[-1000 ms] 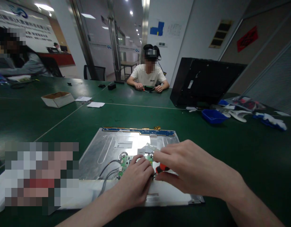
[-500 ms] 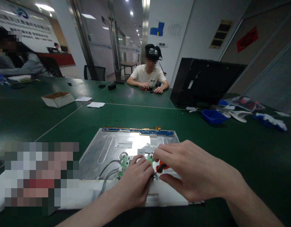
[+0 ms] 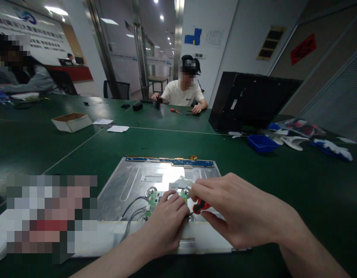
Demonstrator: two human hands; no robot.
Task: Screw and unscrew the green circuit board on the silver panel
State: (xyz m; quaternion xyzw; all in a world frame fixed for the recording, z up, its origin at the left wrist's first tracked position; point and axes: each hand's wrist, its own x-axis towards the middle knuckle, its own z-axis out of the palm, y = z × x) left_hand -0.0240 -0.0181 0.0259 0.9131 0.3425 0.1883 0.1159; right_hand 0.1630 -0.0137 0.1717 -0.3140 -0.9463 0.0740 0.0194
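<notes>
A metal-backed display panel [image 3: 129,179] lies on the green table, with a green circuit board [image 3: 153,199] at its middle. My left hand [image 3: 169,216] rests over the board, fingers bent and close together; its fingertips and anything under them are partly hidden. Just to the right, my right hand [image 3: 227,210] grips a red and black screwdriver [image 3: 199,206], whose dark shaft points left to the board's lower right corner, beside my left hand. The tip is hidden. Grey cables [image 3: 134,216] run from the board's left side.
A white box [image 3: 72,122] and papers [image 3: 118,129] lie at the back left. A black monitor casing [image 3: 250,102] and a blue tray [image 3: 262,143] are at the right. Across the table a person [image 3: 182,90] sits near another screwdriver [image 3: 175,111]; another person sits far left.
My right hand and the screwdriver have shifted slightly to the right. My left hand is nearly still. The person across has moved one hand left, away from the tool on the table.
</notes>
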